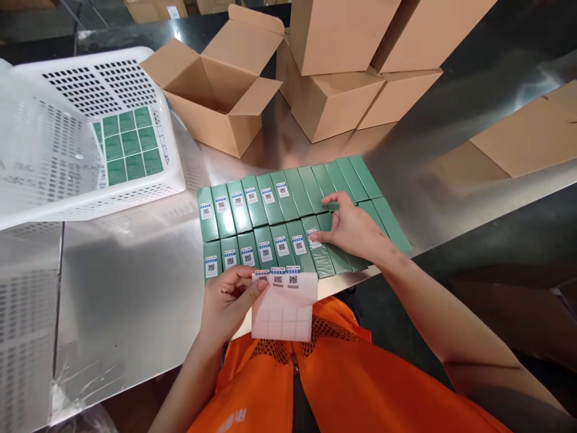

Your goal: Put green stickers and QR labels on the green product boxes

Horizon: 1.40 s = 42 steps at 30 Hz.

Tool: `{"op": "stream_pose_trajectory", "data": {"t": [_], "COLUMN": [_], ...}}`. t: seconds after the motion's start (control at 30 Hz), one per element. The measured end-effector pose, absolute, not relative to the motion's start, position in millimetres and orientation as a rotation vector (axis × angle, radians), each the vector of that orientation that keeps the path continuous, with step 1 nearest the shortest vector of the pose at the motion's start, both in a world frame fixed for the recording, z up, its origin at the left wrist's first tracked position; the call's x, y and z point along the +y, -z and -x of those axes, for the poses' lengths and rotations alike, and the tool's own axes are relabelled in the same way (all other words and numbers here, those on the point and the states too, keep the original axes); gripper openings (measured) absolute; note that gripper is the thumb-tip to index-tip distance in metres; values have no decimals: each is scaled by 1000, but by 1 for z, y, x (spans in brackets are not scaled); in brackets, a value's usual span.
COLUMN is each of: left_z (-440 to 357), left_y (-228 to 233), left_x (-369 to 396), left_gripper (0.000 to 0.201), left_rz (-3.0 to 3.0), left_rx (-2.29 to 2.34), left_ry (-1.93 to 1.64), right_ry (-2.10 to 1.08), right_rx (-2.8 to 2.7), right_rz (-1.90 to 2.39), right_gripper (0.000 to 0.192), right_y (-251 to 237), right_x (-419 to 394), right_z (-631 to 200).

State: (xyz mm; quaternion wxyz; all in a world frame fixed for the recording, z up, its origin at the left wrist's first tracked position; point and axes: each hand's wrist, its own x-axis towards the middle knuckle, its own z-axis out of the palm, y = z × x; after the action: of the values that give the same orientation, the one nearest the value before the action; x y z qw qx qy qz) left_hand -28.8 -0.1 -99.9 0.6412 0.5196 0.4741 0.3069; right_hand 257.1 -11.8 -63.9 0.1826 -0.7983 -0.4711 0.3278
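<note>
Two rows of slim green boxes [255, 210] lie side by side on the metal table, those toward the left bearing small QR-code labels. Between the thumb and fingers of my left hand [229, 300] is a pale label sheet [282, 310], with a few labels left along its top edge. My right hand [349, 225] is over the boxes, thumb and index finger apart. Its thumb touches a label [314, 236] on a box in the near row. The remaining fingers are curled underneath and partly hidden, and the forearm covers some boxes at the right.
At the left stands a white perforated basket [169, 162] containing more green boxes [130, 144]. Behind the rows is an open cardboard carton [216, 114]. Stacked cartons [338, 99] rise at the back, and another carton [532, 129] is at the right. The metal table [126, 300] ends near my orange vest [351, 373].
</note>
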Motion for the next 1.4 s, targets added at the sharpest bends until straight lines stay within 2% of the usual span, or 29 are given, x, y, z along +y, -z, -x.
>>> {"op": "stream_pose_trajectory", "data": {"t": [0.07,0.2,0.3,0.43,0.5,0.57,0.63,0.73,0.8,0.93,1.03,1.13,1.2,1.23,1.33,1.4], "left_z": [27,24,21,20,20,19,19,18,18,19,19,19,19,18,17,16], "left_y": [99,96,97,99,99,99,99,99,100,100,100,101,100,100,99,98], "left_x": [-1,0,1,3,3,3,3,2,1,2,3,2,1,1,2,3], "left_gripper": [22,24,26,27,27,26,27,29,30,27,27,28,29,29,29,29], "left_rz": [-1166,-1129,-1082,-1111,-1174,-1224,-1245,-1250,-1258,-1283,-1293,-1277,-1261,-1254,-1227,-1204], "left_rx": [1086,1076,1090,1133,1146,1155,1158,1160,1160,1151,1151,1162,1158,1153,1144,1130], "left_ry": [-704,-712,-723,-699,-698,-707,-709,-715,-726,-720,-702,-712,-724,-729,-733,-727], "right_ry": [-841,-1027,-945,-837,-834,-967,-1178,-1360,-1351,-1296,-1244,-970,-840,-886,-1293,-1333], "right_rx": [-1393,-1524,-1590,-1392,-1276,-1229,-1210,-1161,-1125,-1114,-1137,-1261,-1421,-1512,-1699,-1773], "right_rz": [2171,1633,1357,1242,1373,1539,1660,1741,1814,1936,1998,2115,2092,2021,1643,1497], "right_gripper": [56,24,4,1,6,10,23,57,64,59,66,68,57,50,39,32], "right_y": [62,56,50,44,45,48,52,54,53,54,56,54,49,46,42,42], "right_x": [-17,-36,-43,-17,12,43,70,95,101,106,112,109,97,86,44,15], "right_z": [-251,-220,-202,-223,-247,-269,-283,-287,-283,-276,-280,-283,-278,-272,-246,-225]}}
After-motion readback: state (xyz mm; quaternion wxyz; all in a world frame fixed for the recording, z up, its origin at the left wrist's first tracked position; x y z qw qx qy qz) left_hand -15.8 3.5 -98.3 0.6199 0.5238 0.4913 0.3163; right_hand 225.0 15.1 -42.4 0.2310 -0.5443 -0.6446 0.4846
